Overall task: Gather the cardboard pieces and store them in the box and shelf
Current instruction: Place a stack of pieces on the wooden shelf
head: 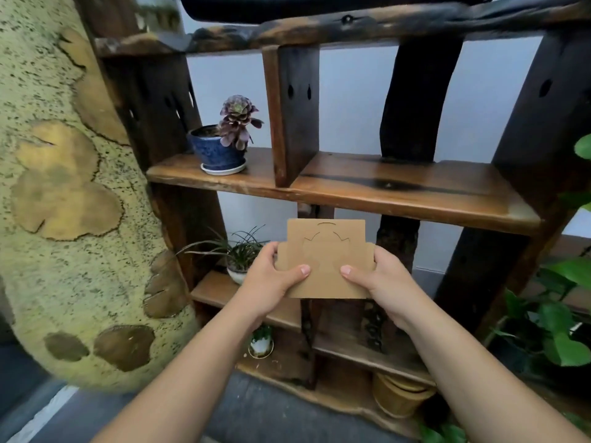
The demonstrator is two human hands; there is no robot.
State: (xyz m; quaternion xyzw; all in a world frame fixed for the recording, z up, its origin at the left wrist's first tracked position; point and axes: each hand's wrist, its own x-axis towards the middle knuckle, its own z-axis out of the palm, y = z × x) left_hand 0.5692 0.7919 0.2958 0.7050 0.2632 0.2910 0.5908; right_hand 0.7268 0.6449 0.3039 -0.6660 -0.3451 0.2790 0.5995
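Observation:
I hold a flat brown cardboard piece [324,254] with cut-out outlines, upright in front of a dark wooden shelf [399,193]. My left hand [270,281] grips its left edge, thumb on the front face. My right hand [382,279] grips its right edge the same way. The cardboard sits just below the front lip of the middle shelf board, whose right half is bare. No box is in view.
A purple succulent in a blue pot [224,148] stands on the middle board's left part. A grassy plant [238,255] sits one board lower, a small white pot [260,343] and tan pots [398,394] near the bottom. A speckled tree trunk [64,219] rises left; green leaves [563,321] right.

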